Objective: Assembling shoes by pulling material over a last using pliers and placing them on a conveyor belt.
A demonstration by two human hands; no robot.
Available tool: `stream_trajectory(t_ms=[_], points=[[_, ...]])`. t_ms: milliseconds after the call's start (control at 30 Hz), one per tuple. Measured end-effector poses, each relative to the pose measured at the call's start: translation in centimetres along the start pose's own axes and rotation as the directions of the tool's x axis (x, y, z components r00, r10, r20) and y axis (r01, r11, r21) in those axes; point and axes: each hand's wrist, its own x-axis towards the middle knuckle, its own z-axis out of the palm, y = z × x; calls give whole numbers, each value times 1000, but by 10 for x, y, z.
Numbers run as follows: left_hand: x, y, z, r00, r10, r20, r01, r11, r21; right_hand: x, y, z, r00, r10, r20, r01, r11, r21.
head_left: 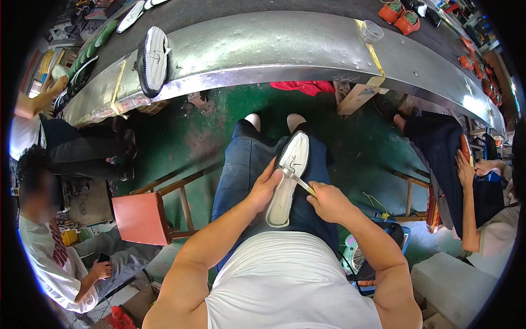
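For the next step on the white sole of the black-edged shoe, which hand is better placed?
Probably the right hand: it grips the metal-headed hand tool, whose head is at the white sole. The left hand holds the black-edged shoe at its left edge.

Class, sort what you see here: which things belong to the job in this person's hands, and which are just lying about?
In the job:
- white-soled shoe, sole up on the lap, held by the left hand
- handled tool, in the right hand, over the sole

Apparently just lying about:
- clear cup on the bench
- red cloth beneath it
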Motion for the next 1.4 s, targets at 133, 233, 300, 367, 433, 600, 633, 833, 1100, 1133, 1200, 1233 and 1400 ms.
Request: stream_trajectory(t_ms=[133, 233, 300, 367, 433, 600, 633, 833, 1100, 1133, 1200, 1233, 1400], points=[[3, -3, 8, 997, 64, -29, -62, 995, 72, 5, 13, 18, 933, 217, 287, -354, 693, 628], [1, 0, 10, 991, 106, -81, -84, 968, 238, -1, 12, 36, 970, 212, 116, -239, 774, 587], [-6, 9, 17, 947, 322, 11, -259, 741, 620, -3, 17, 44, 967, 216, 134, -249, 706, 663], [-4, 9, 11, 874, 463, 148, -392, 493, 776, -6, 20, 43, 965, 219, 141, -254, 666, 701], [-3, 16, 9, 878, 410, 248, -404, 355, 843, -7, 33, 29, 893, 136, 429, -450, 317, 835], [-9, 48, 36, 954, 214, 209, -258, 236, 937, -16, 20, -22, 880, 193, 434, -473, 436, 766], [-9, 48, 37, 949, 202, 241, -275, 161, 948, -11, 17, -26, 924, 248, 290, -382, 584, 717], [-16, 28, 37, 907, 392, 155, -279, 282, 918, 26, 10, -24, 969, 241, 51, -243, 905, 348], [3, 31, 9, 997, 75, -15, -35, 616, 787, -6, 7, -12, 996, 87, 23, -90, 961, 262], [5, 28, 2, 999, -14, 29, -8, 753, 658, -20, 0, -19, 979, 160, 127, -196, 914, 355], [14, 25, -7, 984, -130, 125, 55, 877, 477, -36, 0, -29, 970, 116, 214, -165, 960, 226], [4, 59, 18, 951, -307, 48, 246, 838, 488, -46, 1, -31, 954, 101, 281, -135, 985, 104], [10, 42, 11, 957, -290, 25, 236, 821, 520, -52, -2, 7, 961, -215, 175, 240, 961, -138]])
